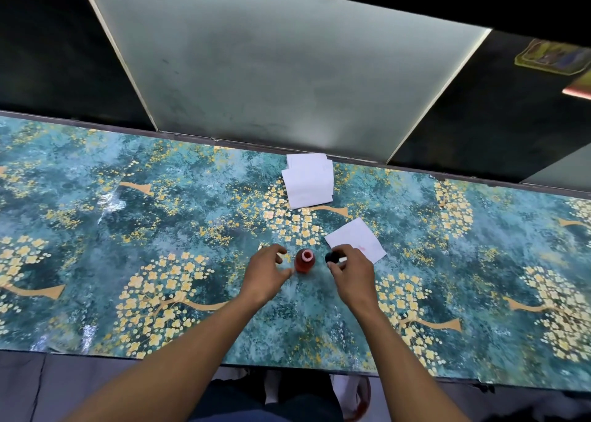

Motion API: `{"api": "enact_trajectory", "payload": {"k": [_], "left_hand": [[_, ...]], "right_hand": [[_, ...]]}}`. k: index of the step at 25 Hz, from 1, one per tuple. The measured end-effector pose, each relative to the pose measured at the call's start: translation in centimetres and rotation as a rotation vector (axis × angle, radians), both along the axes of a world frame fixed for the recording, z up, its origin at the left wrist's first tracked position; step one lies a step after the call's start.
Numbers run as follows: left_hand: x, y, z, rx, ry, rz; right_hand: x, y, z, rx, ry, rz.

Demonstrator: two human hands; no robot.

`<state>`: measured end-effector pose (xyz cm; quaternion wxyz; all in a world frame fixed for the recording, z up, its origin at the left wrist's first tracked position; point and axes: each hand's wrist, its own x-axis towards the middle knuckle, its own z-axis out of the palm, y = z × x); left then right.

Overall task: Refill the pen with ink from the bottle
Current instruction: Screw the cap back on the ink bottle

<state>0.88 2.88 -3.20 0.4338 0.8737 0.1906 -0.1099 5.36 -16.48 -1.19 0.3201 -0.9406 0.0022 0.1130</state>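
Table (96, 230): long, glossy teal-and-gold floral top, one of it, likely slick under glass. Paper: one white stack (308, 182) at 12 o'clock from the bottle, one loose sheet (361, 238) at 2 o'clock with a faint red smudge. Two hands. Left hand (265, 274) at 9 o'clock, just beside the bottle, fingers spread and loosely curved, gripping nothing; whether the thumb tip touches the glass can't be told. Right hand (351, 270) at 3 o'clock, fingertips pinching a small black cap (332, 257). One ink bottle (304, 261) stands upright between the hands, mouth uncovered, red ink inside. Judgement: small, light, rigid, probably glass, tips easily and would spill; best held low round the body, steadied by the left hand. Pen: none visible.
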Motion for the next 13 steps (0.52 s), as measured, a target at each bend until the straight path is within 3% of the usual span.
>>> {"api": "enact_trajectory", "payload": {"k": [5, 13], "left_hand": [[2.3, -1.9, -0.6, 0.004, -0.011, -0.120], [3.2, -2.3, -0.9, -0.007, -0.005, -0.145]], "right_hand": [[0.8, 0.6, 2.2, 0.079, -0.019, 0.178], [1.7, 2.7, 2.5, -0.133, -0.013, 0.462]]}}
